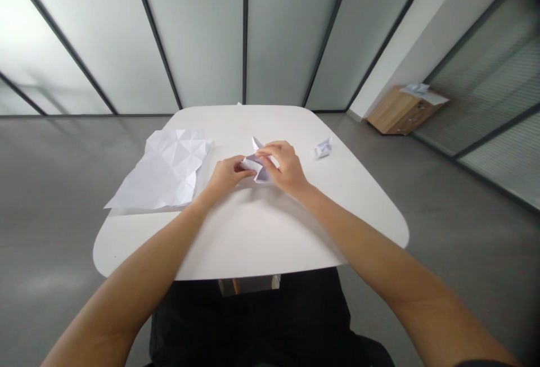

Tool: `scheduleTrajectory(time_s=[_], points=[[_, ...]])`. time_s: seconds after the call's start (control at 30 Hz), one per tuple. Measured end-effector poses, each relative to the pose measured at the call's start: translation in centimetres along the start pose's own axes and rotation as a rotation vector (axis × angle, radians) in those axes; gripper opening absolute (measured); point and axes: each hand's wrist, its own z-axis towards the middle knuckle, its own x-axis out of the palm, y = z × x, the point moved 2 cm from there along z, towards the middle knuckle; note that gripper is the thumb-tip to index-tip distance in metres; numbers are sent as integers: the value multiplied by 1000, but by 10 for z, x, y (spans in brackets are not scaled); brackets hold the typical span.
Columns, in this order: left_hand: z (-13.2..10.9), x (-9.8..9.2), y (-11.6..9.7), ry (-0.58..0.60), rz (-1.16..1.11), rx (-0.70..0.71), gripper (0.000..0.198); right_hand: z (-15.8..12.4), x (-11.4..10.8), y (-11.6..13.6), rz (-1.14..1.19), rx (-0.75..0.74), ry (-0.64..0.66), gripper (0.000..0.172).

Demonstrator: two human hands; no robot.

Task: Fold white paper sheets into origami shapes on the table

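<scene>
Midway across the white table (261, 243), the left hand (228, 175) pinches a folded paper (261, 174) at its nine o'clock edge, thumb against fingers. At its two o'clock side, the right hand (287, 166) grips with thumb and fingertips slightly parted. The paper looks white and angular, partly opened, one pointed flap rising toward eleven o'clock. A creased sheet (169, 170) lies at nine o'clock from it.

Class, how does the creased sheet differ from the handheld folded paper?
The sheet lies spread out; the folded paper is compactly bent. The sheet looks larger than the folded paper. The sheet rests on the table; left hand and right hand hold the folded paper. Both are white.
</scene>
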Motion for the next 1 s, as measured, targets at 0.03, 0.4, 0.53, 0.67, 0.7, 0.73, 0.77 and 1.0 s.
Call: scheduleTrajectory(time_s=[0.03, 0.4, 0.53, 0.67, 0.7, 0.73, 0.77, 1.0], points=[[1, 0, 1, -18, -23, -9, 25, 0, -3, 0, 58, 34, -55, 21], [1, 2, -5, 39, -249, 20, 28, -6, 13, -15, 413, 211, 120, 28], [1, 4, -3, 84, -291, -34, 31, -6, 14, -19, 379, 232, 99, 27], [4, 1, 4, 17, -169, -60, 24, -5, 16, -25, 421, 359, 96, 27], [4, 1, 5, 5, -154, -62, 24, -5, 17, -26, 447, 395, 87, 29], [4, 1, 5, 7, -159, -71, 25, -5, 19, -27, 484, 430, 77, 31], [4, 2, 6, 20, -184, -88, 29, -5, 20, -27, 531, 464, 66, 33], [-2, 13, 3, 61, -516, -219, 55, -3, 19, -24, 841, 654, 2, 38]])
